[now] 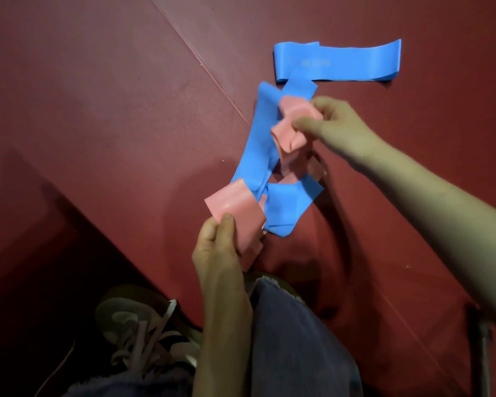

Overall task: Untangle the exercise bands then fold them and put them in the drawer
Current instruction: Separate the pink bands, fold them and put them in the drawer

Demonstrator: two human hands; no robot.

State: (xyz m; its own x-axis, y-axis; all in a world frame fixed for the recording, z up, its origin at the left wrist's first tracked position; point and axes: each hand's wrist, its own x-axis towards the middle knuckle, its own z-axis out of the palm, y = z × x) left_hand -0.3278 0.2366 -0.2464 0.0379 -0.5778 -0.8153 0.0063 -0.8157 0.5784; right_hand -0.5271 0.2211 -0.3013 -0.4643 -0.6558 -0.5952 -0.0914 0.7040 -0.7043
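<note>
A pink exercise band (235,207) is knotted through a blue exercise band (259,144), and the tangle hangs above the dark red floor mat. My left hand (221,247) pinches the lower pink end near my knee. My right hand (335,124) grips the upper pink bunch (291,130), its fingers closed around it. A second blue band (338,63) lies flat on the mat beyond the tangle, its near end touching or overlapping the tangled blue one. No drawer is in view.
The red floor mat (126,110) has a seam running diagonally from top centre. My shoe with white laces (143,328) and a denim-clad knee (295,339) fill the bottom. A thin metal leg (483,339) stands at lower right.
</note>
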